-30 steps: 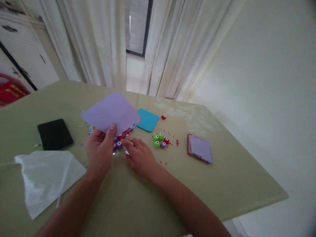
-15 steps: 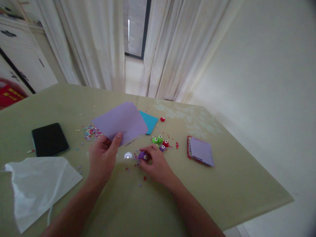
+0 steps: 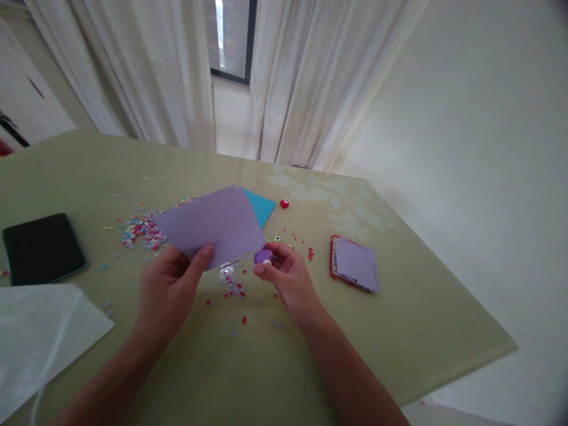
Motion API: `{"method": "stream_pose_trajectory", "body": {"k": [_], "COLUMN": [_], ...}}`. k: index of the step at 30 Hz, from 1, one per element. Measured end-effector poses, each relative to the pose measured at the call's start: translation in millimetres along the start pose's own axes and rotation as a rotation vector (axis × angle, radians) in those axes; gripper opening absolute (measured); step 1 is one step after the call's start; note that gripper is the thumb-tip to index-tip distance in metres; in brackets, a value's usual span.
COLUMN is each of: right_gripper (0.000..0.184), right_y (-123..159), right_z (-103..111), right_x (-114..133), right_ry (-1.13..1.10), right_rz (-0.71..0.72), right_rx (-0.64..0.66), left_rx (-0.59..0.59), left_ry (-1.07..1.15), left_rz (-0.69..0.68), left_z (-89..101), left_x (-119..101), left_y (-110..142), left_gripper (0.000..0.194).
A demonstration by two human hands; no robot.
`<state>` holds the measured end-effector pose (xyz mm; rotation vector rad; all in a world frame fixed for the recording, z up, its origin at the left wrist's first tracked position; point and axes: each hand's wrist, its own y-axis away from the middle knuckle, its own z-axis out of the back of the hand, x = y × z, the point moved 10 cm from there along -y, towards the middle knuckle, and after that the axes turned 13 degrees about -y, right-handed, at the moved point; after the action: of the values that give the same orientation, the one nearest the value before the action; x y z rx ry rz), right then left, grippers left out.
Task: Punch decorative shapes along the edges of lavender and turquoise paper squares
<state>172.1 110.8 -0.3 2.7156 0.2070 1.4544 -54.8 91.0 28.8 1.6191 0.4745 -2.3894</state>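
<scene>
My left hand (image 3: 171, 284) grips a sheet of purple paper (image 3: 215, 222) by its lower edge, thumb on top, raised over the table. A row of small cut-outs marks part of that edge. Between the thumb and fingers of my right hand (image 3: 290, 281) is a small purple paper punch (image 3: 262, 256) with a white eye on it. It is at the paper's lower right corner; whether the paper sits in its slot I cannot tell. Under the paper lie a blue sheet (image 3: 261, 207) and a whitish round piece (image 3: 226, 271). Green punches (image 3: 277, 238) show partly behind my right hand.
A red punch (image 3: 284, 203) stands farther back. To the right lies a stack of coloured paper squares (image 3: 355, 264). Confetti (image 3: 144, 231) is heaped left of the paper, with more bits (image 3: 235, 289) in front. A black tablet (image 3: 42, 248) and white cloth-like sheet (image 3: 48, 331) lie at left.
My right hand has lifted the purple punch off the table and brought it to the paper's lower right corner. The view has shifted, so the table things appear farther left.
</scene>
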Motion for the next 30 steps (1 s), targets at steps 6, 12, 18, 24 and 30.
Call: {"method": "stream_pose_trajectory", "body": {"k": [6,12,18,24,30], "right_gripper": [0.041,0.048,0.052,0.048,0.046], "right_y": [4.2,4.2,3.3,2.3,3.1], "right_z": [-6.3,-0.8,-1.5,0.0,-3.7], "right_x": [0.9,-8.1,-11.4,-9.3,-9.8], "right_ry": [-0.021,-0.120,-0.060,-0.031,-0.039], "right_rz": [-0.005,-0.054,-0.061,-0.028,-0.019], "right_rx": [0.023,-0.006,0.018,0.009,0.045], "left_rx": [0.010,-0.004,-0.019,-0.019,-0.014], "left_ry": [0.015,-0.012,-0.124,-0.164,-0.151], "left_rz": [-0.001,-0.021,-0.079,-0.121,-0.099], "left_z": [-3.0,-2.9,0.4,0.6,-2.6], "left_x": [1.9,-2.2,-3.1,0.2,6.1], "left_y": [1.6,3.1,3.1,4.1,5.0], "left_gripper": [0.029,0.026,0.025,0.030,0.036]}}
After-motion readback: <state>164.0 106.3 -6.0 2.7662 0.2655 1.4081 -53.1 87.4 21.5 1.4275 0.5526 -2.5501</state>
